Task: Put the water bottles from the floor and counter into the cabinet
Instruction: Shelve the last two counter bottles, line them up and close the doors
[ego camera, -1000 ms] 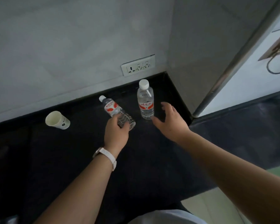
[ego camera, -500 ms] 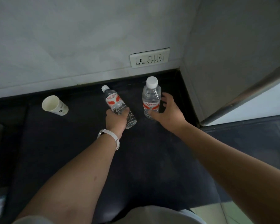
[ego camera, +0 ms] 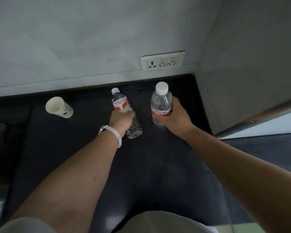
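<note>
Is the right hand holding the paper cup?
No, the right hand grips the upright water bottle, the left hand the tilted water bottle; the paper cup sits untouched.

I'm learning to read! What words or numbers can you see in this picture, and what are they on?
"Wahaha": white letters, a bit blurry, on the red label of the tilted bottle.
On the upright bottle: white characters on a red band, too blurred to read.
On the paper cup: a small dark mark, too small to read.
On the wall socket: no words or numbers.
</note>
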